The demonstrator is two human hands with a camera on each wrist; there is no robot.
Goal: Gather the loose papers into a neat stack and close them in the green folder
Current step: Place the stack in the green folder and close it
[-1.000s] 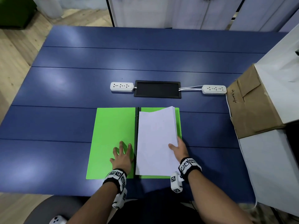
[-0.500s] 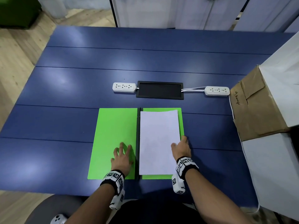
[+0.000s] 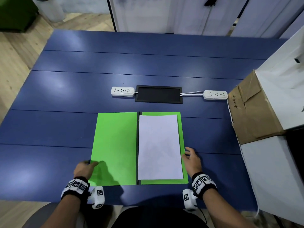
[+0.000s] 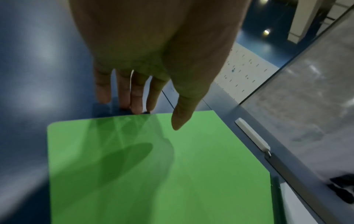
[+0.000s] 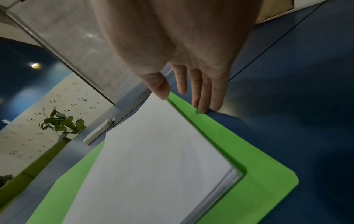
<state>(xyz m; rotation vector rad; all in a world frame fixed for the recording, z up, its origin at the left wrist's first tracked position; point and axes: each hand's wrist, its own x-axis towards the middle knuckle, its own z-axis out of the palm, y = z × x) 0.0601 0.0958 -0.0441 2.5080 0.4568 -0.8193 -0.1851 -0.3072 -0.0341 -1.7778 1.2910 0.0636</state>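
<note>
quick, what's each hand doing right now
Left hand: open, holding nothing, fingertips at the left edge of the green folder.
Right hand: open, holding nothing, fingertips at the folder's right edge beside the paper stack.

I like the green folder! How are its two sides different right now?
The left flap is bare green; the right flap has the paper stack lying on it. The left hand is at the left flap's outer edge, the right hand at the right flap's. Both lie flat and open.

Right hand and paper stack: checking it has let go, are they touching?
Apart. In the head view the right hand sits beside the folder's edge, clear of the paper stack.
</note>
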